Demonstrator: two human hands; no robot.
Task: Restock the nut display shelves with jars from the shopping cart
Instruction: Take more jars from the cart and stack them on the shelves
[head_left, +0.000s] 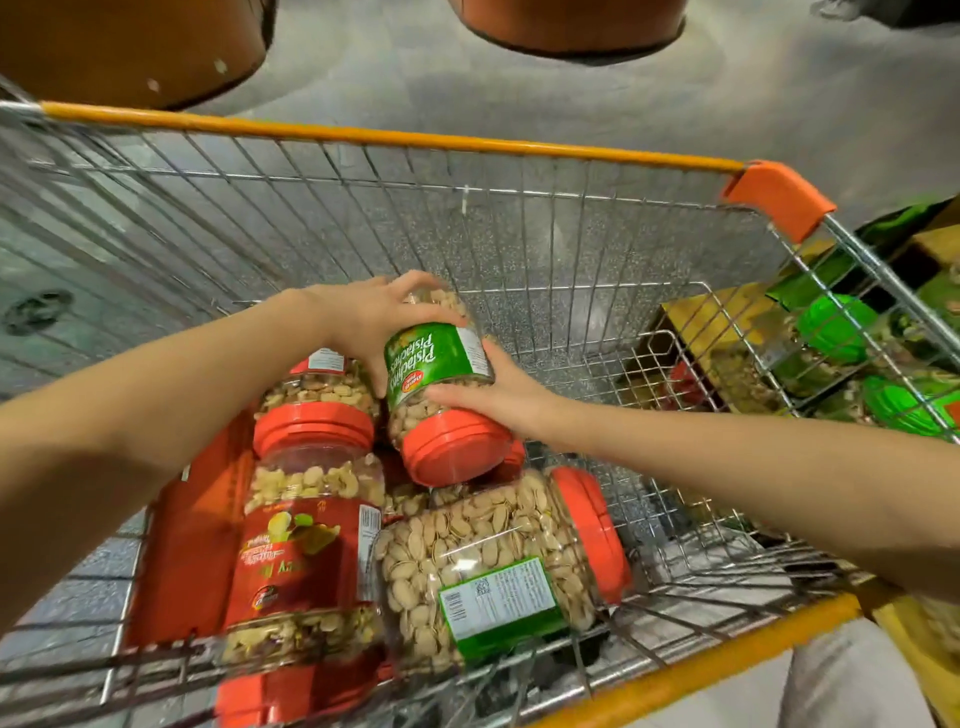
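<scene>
Head view: two bare hands hold one clear plastic pistachio jar with a green label and red lid (441, 387) inside the wire shopping cart with orange trim (395, 137).

The left hand (374, 317) wraps over the jar's far end, and the right hand (493, 395) presses against its side near the lid. The jar tilts lid-toward-camera above other red-lidded nut jars: a red-labelled cashew jar (306, 545) and a pistachio jar lying on its side (493, 561).
</scene>
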